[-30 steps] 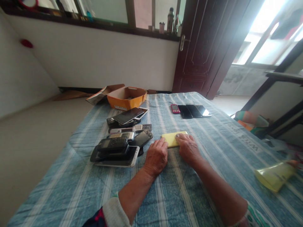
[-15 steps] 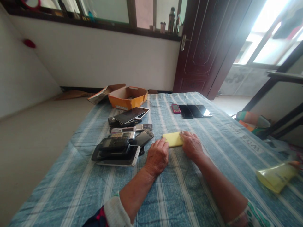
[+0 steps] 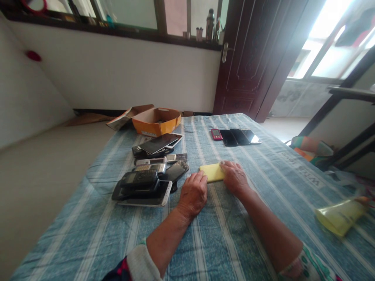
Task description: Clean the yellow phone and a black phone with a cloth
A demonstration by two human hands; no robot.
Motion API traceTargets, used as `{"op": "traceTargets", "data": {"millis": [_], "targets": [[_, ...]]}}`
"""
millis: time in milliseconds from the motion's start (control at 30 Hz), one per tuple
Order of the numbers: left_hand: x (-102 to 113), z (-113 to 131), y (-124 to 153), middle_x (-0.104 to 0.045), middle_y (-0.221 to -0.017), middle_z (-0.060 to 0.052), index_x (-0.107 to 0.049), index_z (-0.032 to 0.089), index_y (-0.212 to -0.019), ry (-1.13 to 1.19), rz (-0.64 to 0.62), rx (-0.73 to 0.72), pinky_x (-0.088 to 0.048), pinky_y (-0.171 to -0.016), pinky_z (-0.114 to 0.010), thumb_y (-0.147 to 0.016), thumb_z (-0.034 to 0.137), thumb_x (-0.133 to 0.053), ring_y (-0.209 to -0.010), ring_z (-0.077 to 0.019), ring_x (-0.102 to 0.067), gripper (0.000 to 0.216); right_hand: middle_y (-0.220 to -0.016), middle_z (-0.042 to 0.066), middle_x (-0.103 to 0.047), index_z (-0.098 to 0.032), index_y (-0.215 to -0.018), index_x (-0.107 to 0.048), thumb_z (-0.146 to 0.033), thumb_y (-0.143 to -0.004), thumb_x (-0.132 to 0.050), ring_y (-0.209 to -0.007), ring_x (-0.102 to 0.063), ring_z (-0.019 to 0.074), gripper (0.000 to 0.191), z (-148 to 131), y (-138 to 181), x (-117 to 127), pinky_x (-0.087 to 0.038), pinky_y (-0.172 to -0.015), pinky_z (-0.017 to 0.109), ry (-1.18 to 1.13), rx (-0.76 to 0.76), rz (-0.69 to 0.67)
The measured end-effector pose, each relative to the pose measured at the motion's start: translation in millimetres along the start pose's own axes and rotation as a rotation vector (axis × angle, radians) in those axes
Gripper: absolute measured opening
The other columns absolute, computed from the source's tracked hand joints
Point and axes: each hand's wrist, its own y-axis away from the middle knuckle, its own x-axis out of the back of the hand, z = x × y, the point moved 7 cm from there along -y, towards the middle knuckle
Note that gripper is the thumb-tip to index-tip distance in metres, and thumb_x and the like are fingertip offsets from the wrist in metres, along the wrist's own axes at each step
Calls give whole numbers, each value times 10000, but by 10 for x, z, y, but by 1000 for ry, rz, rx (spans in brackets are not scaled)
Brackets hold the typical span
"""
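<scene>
Left hand, right hand, touching yellow item

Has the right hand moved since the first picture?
Yes, slightly rightward: against the red phone, the right hand sits farther right, covering the right end of the yellow item.

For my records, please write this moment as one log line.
left hand: touching left end of yellow item; right hand: touching its right end; phone pile: left; phone row: back right; box: open, behind pile
</scene>
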Motion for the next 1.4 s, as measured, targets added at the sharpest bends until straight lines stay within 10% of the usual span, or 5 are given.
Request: {"op": "traceTargets", "data": {"millis": [1400], "targets": [[-1,-3,1,-604,-1263,-148,-614,126,-1116,5,6,-4,-473,-914,-404,-887,145,-479,-1122,-279,-558,267,-1191,129,-587,-147,-1166,-603,-102,-916,-354,-1083,-481,237,355,-72,7,-38,-313,-921,326,27,30,-4]]}}
